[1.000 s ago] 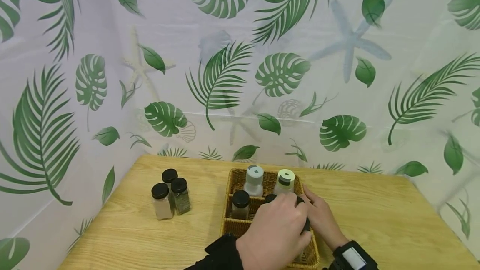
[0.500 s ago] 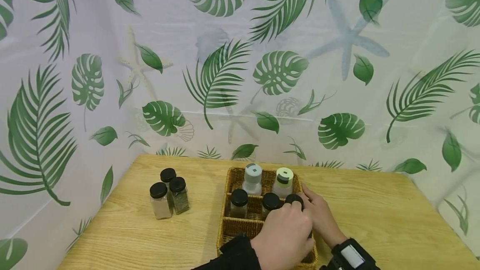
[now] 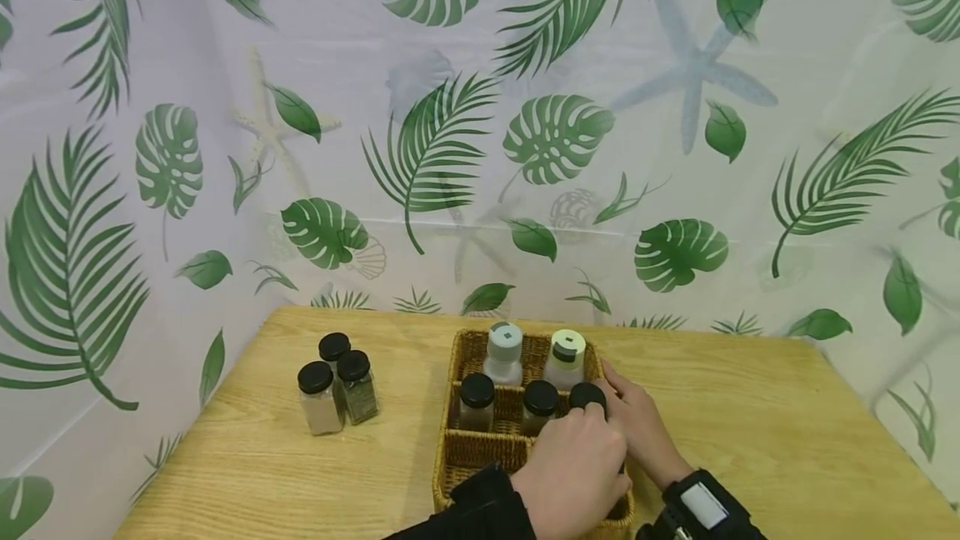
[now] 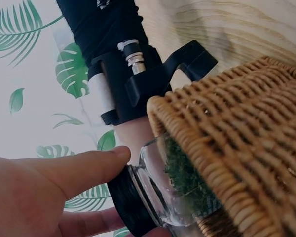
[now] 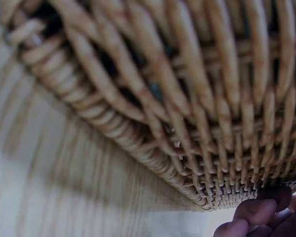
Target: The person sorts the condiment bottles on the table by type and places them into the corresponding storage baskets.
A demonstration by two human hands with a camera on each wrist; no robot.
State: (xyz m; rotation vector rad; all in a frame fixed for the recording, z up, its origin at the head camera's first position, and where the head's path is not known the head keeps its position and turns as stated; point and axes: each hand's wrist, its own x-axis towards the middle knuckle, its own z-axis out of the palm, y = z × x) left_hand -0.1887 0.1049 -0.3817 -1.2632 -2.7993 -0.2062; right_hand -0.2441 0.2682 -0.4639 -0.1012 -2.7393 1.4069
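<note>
My left hand (image 3: 573, 469) reaches over the front right of a divided wicker basket (image 3: 480, 437). In the left wrist view, its thumb and fingers pinch the black lid of a glass spice jar (image 4: 175, 180) with green dried herbs, which sits tilted in that view inside the basket rim. Seen from above, the hand covers most of this jar. My right hand (image 3: 648, 432) holds the basket's right side near the back; its fingers (image 5: 256, 212) lie against the wicker in the right wrist view. Another black-lidded jar (image 3: 587, 397) stands just beyond my left fingers.
Two more black-lidded jars (image 3: 477, 394) share the basket's middle row. Behind them stand a white-capped bottle (image 3: 504, 354) and a yellow-green-capped bottle (image 3: 566, 357). Three spice jars (image 3: 337, 386) cluster on the wooden table (image 3: 300, 482) at left. A leaf-print sheet (image 3: 465, 148) hangs behind.
My left hand has shifted slightly right and toward me, uncovering the middle row's black lids. The right hand stays at the basket's side. The head view has tilted a little.
</note>
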